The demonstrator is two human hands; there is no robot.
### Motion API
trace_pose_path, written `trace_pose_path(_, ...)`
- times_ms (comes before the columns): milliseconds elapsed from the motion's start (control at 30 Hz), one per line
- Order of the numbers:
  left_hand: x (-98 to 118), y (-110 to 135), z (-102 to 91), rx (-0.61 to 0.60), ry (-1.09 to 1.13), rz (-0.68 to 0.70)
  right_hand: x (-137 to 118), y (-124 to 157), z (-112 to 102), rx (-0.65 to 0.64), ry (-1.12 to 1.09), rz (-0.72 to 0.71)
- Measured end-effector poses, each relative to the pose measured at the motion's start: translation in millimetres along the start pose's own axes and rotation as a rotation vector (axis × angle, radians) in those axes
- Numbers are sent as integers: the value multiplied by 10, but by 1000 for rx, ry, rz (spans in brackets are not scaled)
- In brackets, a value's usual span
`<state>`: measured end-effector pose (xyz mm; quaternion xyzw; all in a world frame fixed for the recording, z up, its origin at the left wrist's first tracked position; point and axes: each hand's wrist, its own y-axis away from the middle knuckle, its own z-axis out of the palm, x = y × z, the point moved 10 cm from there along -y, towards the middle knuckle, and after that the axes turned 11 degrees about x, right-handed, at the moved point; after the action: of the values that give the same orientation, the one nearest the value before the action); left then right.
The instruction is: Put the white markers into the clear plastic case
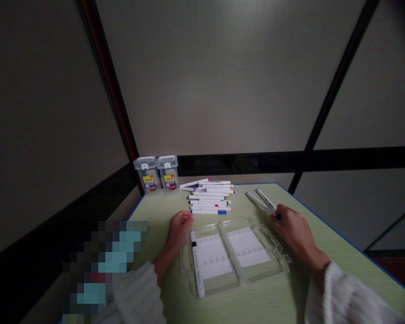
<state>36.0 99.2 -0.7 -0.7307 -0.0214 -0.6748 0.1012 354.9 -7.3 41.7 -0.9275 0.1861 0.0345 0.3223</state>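
Note:
My right hand [294, 229] is closed at the near end of a white marker [259, 202] that points away to the upper left. A second white marker [266, 198] with a green tip lies close beside it; whether the fingers hold that one too is hidden. My left hand [179, 229] has its fingers curled together at the upper left corner of a clear plastic case [241, 281]; what they grip, if anything, is hidden. The case lies unfolded flat, with white paper inserts [249, 246] in both halves. One white marker with a black band [196, 265] lies along its left side.
Behind the case, several white markers [211, 197] with coloured ends lie in a loose stack. Two clear lidded boxes [168, 174] with yellow labels stand at the table's back left. The light green table [256, 306] has a blue edge, with wall panels [222, 90] close behind.

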Motion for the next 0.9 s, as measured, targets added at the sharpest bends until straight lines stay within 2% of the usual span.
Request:
trace_pose_path(433, -26, -3, 12, -18, -1, 6, 74, 18, 150, -91, 52, 17)
trace_pose_path(900, -37, -10, 26, -33, -5, 23, 181, 25, 276, -125, 97, 39)
